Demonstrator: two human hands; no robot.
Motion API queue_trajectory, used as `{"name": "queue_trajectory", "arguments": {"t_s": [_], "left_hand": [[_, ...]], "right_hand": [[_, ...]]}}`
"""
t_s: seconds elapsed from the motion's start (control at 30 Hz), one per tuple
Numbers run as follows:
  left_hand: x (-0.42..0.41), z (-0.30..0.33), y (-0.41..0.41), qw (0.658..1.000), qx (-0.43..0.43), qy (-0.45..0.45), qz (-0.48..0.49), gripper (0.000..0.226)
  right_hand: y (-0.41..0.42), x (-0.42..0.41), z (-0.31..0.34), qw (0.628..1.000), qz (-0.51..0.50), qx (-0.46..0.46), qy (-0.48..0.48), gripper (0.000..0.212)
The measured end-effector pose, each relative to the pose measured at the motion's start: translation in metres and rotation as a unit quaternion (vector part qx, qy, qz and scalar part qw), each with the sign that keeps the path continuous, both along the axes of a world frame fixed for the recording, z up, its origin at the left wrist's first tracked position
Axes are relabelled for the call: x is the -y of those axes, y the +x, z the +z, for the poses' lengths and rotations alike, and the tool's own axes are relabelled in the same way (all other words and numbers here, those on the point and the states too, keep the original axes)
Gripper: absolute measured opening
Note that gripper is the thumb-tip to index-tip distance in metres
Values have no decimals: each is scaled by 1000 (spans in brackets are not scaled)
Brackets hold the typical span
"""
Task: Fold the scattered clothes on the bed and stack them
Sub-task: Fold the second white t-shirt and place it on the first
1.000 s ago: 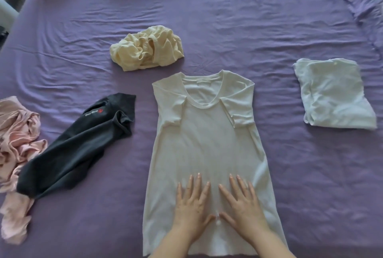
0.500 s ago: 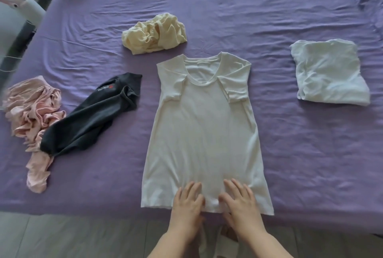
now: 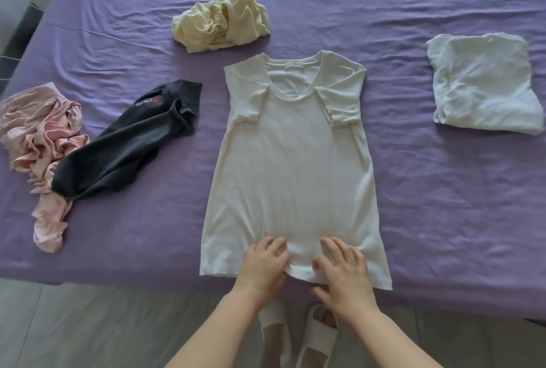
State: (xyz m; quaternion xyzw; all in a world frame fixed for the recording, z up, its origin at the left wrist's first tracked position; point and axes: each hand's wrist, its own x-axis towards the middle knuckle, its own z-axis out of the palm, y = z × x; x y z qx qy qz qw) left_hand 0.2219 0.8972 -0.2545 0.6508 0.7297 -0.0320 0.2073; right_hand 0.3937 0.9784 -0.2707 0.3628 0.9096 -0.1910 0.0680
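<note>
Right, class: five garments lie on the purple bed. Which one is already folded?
The white garment on the right side of the bed: a neat squarish packet. The yellow, pink and dark ones are crumpled; the cream T-shirt lies spread flat.

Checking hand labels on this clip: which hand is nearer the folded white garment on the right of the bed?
Right. The right hand rests on the cream shirt's hem, on the folded white garment's side; the left hand lies beside it, farther away.

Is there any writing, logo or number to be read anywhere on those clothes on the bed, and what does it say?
Dark garment: a short line of white letters with a small red mark beside it, near its upper end; it lies upside down to the camera and is too blurred to read for certain.
White T-shirt, yellow garment, pink garment, folded white garment: no text visible.
</note>
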Motion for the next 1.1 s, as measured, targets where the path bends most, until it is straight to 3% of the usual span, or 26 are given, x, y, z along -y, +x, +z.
{"name": "queue_trajectory", "arguments": {"t_s": [0.07,0.13,0.23,0.37,0.43,0.53,0.6,0.73,0.9,1.1], "left_hand": [[-1,2,-8,998,-23,30,-51,13],[-5,0,-14,998,-11,15,-68,26],[-12,6,-18,996,23,-68,44,22],[-32,19,-26,983,80,-81,144,25],[-43,26,-35,974,91,-91,187,24],[-60,38,-54,955,118,-91,257,28],[-73,46,-66,943,133,-90,290,32],[-109,54,-91,929,163,-73,323,29],[-156,47,-130,936,169,-76,300,11],[-230,56,-185,890,284,-34,356,13]], "right_hand": [[0,1,1,1000,10,4,6,50],[-1,0,2,1000,16,12,5,44],[-5,0,11,1000,23,5,2,36],[-13,-15,22,999,-3,-22,-36,30],[-20,-36,30,993,-42,-53,-98,14],[-33,-76,46,956,-131,-80,-249,11],[-42,-104,57,943,-160,-97,-275,6],[-67,-154,68,954,-183,-73,-225,9],[-104,-202,68,957,-227,-90,-159,15],[-157,-252,62,930,-311,-147,-129,19]]}}
